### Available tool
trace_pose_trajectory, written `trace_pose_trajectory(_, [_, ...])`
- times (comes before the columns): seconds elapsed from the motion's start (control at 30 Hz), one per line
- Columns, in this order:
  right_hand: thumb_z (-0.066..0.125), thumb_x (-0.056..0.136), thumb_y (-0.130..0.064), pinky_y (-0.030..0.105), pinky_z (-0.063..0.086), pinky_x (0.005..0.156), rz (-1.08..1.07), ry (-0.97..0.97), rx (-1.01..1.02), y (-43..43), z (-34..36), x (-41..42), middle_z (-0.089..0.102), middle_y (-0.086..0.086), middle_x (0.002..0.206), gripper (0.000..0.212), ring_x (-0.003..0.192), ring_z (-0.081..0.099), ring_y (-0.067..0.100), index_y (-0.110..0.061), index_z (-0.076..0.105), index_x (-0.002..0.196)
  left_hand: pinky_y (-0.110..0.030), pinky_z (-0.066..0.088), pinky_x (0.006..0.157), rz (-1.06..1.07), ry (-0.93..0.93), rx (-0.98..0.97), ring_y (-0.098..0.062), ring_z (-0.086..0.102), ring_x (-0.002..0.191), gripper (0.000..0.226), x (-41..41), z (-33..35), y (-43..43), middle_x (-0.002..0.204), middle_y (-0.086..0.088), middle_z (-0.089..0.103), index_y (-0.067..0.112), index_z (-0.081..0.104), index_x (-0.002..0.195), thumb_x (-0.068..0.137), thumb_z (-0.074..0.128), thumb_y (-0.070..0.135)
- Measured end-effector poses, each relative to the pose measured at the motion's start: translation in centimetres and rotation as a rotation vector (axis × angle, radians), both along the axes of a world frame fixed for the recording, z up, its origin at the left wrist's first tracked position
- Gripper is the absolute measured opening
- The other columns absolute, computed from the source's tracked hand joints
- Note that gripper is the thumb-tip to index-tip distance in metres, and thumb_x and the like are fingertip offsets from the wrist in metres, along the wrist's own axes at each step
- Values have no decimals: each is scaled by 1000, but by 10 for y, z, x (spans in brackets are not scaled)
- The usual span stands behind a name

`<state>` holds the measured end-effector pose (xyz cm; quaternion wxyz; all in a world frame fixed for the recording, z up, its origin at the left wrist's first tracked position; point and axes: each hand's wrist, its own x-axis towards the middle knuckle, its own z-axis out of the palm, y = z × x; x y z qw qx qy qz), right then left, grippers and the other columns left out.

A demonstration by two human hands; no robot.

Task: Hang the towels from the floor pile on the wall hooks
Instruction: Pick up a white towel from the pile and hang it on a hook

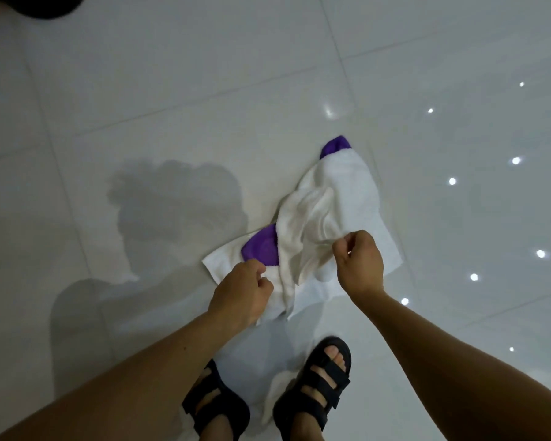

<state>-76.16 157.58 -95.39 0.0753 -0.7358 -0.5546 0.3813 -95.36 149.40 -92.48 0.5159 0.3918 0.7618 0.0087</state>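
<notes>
The surface is a glossy floor of large pale grey tiles (172, 74), marked with small bright light reflections and a soft shadow of the person. The pile of white terry towels (347, 186) lies crumpled on this floor and serves as the reference landmark. A purple cloth (261, 248) shows in a gap at the pile's left side, and a second purple patch shows at its far tip. The right hand (360, 262) pinches a raised fold of one white towel, thumb and fingers closed on the fabric. The left hand (240, 292) is over the near-left corner of the pile with fingers curled; whether it holds fabric cannot be told. Two feet in black strapped sandals (315, 383) stand just near of the pile, with white fabric lying between them.
</notes>
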Motion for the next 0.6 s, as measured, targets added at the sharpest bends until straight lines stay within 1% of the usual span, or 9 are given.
trace_pose_trajectory(0.13, [49,88,-19,16,36,55,-44,164,79,24,90,-8,54,-8,74,13,62,51,4,-19,46,76,-34,45,94,29,-27,77,-18,55,108,41,3,73,17,130,0,51,18,45,130,92,55,28])
trace_pose_trajectory(0.23, [50,88,-17,11,41,52,-11,324,81,43,175,-23,54,-7,68,13,57,50,-2,-14,49,76,-30,44,96,2,-56,244,-16,46,121,77,3,144,34,140,4,40,29,27,143,80,70,32])
trace_pose_trajectory(0.3, [52,90,-15,15,47,57,34,428,72,50,236,-34,58,-5,68,14,59,53,0,-11,52,76,-30,40,103,-78,-44,367,-15,34,133,100,-1,196,50,149,7,26,37,11,147,72,78,33])
trace_pose_trajectory(0.37, [52,91,-12,31,54,68,57,546,36,55,302,-46,59,-2,69,16,65,58,10,-9,53,75,-33,37,107,-102,-32,440,-14,28,137,107,-9,250,67,152,9,22,41,9,148,68,81,30])
trace_pose_trajectory(0.4, [52,90,-10,36,54,70,61,599,16,59,336,-53,58,1,69,16,66,58,13,-9,53,74,-33,38,106,-76,-50,445,-14,32,135,101,-15,279,75,150,8,28,39,18,147,68,81,29])
trace_pose_trajectory(0.43, [52,90,-9,38,53,70,61,645,8,61,368,-59,56,3,70,16,67,56,15,-8,52,74,-31,41,102,-43,-77,427,-15,41,130,87,-21,308,81,142,7,41,35,33,142,69,80,28])
trace_pose_trajectory(0.5, [56,85,-13,36,49,67,38,728,30,64,427,-72,55,5,69,16,67,54,17,-5,54,73,-29,49,85,-14,-116,354,-16,62,103,47,-31,366,87,112,4,65,23,60,117,74,76,34])
trace_pose_trajectory(0.53, [59,82,-19,34,49,66,21,770,54,66,456,-78,56,5,70,20,67,54,17,-2,56,74,-28,51,75,17,-160,343,-14,66,89,32,-35,395,88,96,2,70,19,66,103,77,72,38])
trace_pose_trajectory(0.6, [69,78,-32,29,51,70,31,832,101,66,505,-87,64,1,78,29,73,60,13,-5,62,85,-27,51,61,164,-299,378,-9,68,69,25,-43,449,88,75,2,73,19,70,87,83,65,43])
